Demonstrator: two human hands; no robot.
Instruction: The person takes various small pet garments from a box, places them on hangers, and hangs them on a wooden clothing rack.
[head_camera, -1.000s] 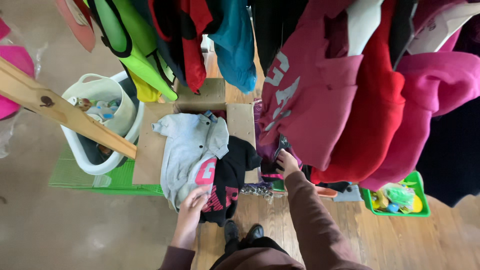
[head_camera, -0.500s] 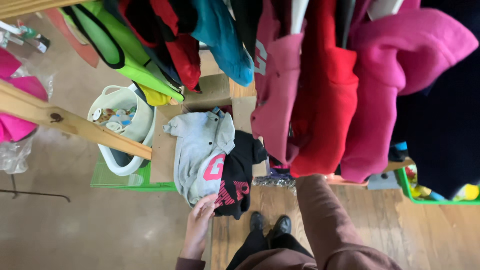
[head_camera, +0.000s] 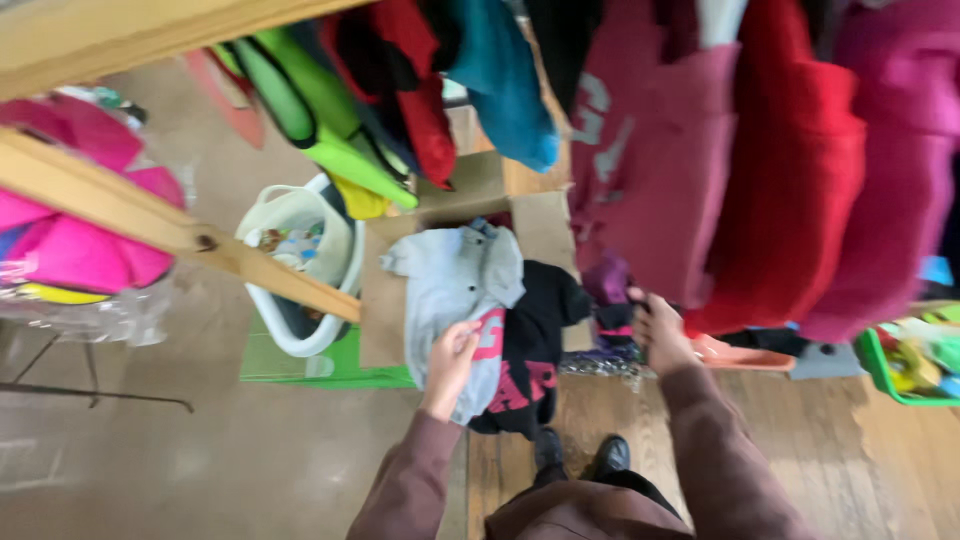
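Brown cardboard box (head_camera: 385, 300) under the clothes

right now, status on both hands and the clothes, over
Left hand gripping grey sweatshirt. Right hand at hanging maroon garment, grasp unclear. Black sweatshirt lies between them.

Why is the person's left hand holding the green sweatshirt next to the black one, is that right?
Not quite. The sweatshirt under the left hand is grey, not green. The head view shows it lying beside the black sweatshirt, with the hand's grip on its lower edge. The green clothes hang higher up on the rack.
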